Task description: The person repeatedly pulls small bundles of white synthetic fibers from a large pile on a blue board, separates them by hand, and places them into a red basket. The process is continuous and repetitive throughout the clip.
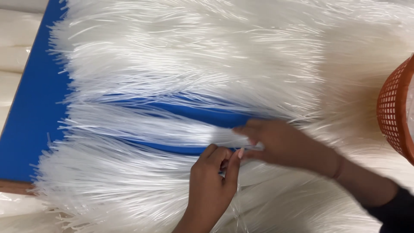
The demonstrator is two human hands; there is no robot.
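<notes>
A wide mass of thin white translucent strands (194, 56) lies spread over a blue board (34, 112). A small separate bundle of strands (146, 125) lies across the blue gap in the middle. My right hand (280, 144) pinches the right end of this bundle between thumb and fingers. My left hand (213, 183) comes up from below, fingers curled around the same end beside the right hand's fingertips. More strands (108, 190) lie below and under my left hand.
An orange plastic mesh basket (394, 112) stands at the right edge. White plastic-wrapped material (10, 56) lies beyond the board's left edge. A wooden edge (15, 187) shows at the board's lower left corner.
</notes>
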